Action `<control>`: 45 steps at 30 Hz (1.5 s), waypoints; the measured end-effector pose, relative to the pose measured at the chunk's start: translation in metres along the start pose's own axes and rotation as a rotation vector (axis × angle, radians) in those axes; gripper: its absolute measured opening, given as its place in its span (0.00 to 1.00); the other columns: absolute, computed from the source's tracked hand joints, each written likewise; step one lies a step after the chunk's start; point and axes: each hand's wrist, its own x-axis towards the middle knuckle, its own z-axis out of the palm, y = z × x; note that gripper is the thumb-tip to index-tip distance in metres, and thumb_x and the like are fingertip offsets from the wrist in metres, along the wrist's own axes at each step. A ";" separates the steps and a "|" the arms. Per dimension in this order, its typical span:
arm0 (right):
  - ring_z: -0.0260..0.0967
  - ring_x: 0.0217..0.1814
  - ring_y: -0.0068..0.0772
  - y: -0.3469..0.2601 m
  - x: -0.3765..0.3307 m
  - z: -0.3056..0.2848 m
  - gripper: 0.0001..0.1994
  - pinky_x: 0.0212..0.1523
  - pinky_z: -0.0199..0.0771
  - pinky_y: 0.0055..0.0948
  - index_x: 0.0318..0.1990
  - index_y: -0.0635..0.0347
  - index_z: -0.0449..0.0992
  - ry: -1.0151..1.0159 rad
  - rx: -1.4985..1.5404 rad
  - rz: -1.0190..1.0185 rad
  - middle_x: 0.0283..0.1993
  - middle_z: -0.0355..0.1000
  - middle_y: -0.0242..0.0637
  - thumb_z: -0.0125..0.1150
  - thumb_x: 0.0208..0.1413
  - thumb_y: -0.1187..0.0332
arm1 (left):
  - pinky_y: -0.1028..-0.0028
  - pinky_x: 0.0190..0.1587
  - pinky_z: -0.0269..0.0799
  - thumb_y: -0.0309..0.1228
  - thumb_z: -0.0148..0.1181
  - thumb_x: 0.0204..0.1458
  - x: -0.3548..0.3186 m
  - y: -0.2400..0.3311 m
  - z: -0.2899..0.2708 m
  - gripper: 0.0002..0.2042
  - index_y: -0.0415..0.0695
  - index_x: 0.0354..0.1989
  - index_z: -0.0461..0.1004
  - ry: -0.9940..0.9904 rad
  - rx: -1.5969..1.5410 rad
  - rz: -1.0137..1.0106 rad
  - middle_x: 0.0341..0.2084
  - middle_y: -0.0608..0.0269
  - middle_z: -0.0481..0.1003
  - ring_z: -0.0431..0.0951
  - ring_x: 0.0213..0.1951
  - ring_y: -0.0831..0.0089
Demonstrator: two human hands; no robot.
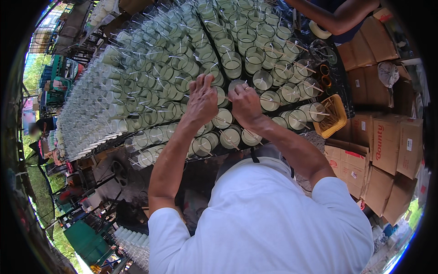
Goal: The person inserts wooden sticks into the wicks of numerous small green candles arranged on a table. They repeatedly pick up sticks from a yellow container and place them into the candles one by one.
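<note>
Glasses (232, 66) stand on the table (341, 76), boxes (387, 142) to its right.

I note, at 3 o'clock, brown cardboard boxes (386, 153), stacked. Between 2 and 3: crumpled pale plastic bag (388, 74) against them. At 8: green box-shaped object (86, 239), kind unclear.

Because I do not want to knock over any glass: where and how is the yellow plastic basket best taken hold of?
I would grip the yellow plastic basket by its rim, coming from the right. Glass candles crowd its left, thin sticks lie inside, and the rim offers an edge to pinch.
</note>
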 end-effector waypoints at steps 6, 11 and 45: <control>0.73 0.44 0.45 -0.008 0.005 0.009 0.04 0.46 0.71 0.42 0.31 0.58 0.80 -0.018 0.006 -0.084 0.34 0.72 0.40 0.62 0.46 0.73 | 0.56 0.63 0.56 0.20 0.58 0.43 -0.002 -0.002 0.002 0.11 0.29 0.36 0.78 -0.039 0.000 0.004 0.57 0.48 0.67 0.61 0.65 0.51; 0.71 0.48 0.41 -0.014 0.009 0.006 0.04 0.51 0.67 0.42 0.31 0.57 0.80 -0.025 -0.064 -0.096 0.34 0.73 0.37 0.61 0.48 0.72 | 0.56 0.64 0.55 0.21 0.57 0.45 -0.002 -0.002 0.006 0.13 0.29 0.39 0.77 -0.059 0.006 -0.005 0.56 0.47 0.67 0.61 0.65 0.51; 0.74 0.49 0.44 -0.001 0.064 0.010 0.07 0.54 0.71 0.42 0.38 0.57 0.82 -0.370 0.026 -0.359 0.37 0.78 0.35 0.63 0.52 0.75 | 0.58 0.55 0.67 0.39 0.71 0.53 -0.027 -0.045 0.023 0.08 0.49 0.33 0.86 0.215 -0.025 -0.241 0.39 0.65 0.79 0.73 0.51 0.60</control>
